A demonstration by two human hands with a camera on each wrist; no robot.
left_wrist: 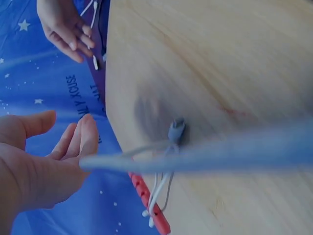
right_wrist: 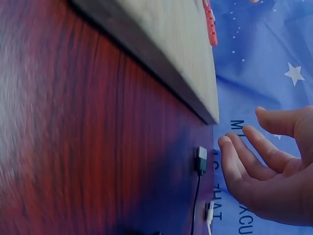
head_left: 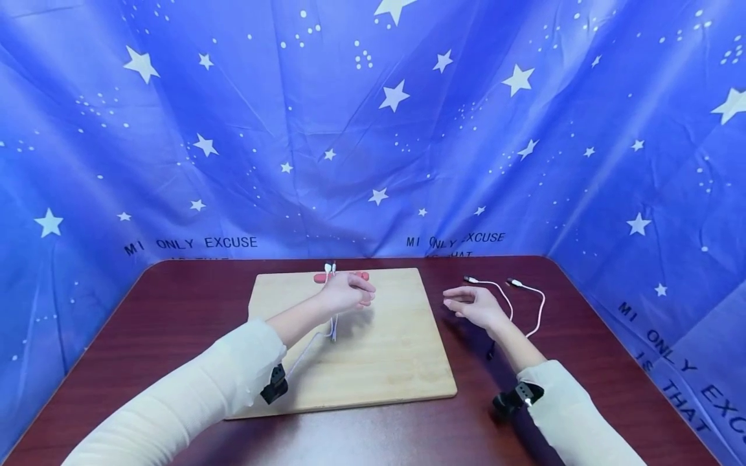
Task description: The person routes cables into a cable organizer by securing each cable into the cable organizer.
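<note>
My left hand (head_left: 348, 292) is over the wooden board, its fingers relaxed and slightly bent, with nothing gripped. Close by it at the board's far edge lies a red notched strip (left_wrist: 142, 191) with thin white cables (left_wrist: 159, 196) running across it. A grey USB plug (left_wrist: 177, 129) shows near the strip in the left wrist view. Across that view, a blurred pale cable (left_wrist: 220, 155) passes in front of the palm. To the right of the board my right hand (head_left: 478, 306) hovers, fingers loosely extended and holding nothing. Below it, a black USB plug (right_wrist: 200, 165) lies on the table.
The wooden board (head_left: 396, 362) lies on a dark red-brown table (head_left: 175, 310). Two white cables, one with its plug end (head_left: 515, 283) near the far edge, lie at the right. A blue star-printed curtain (head_left: 326, 116) hangs behind the table.
</note>
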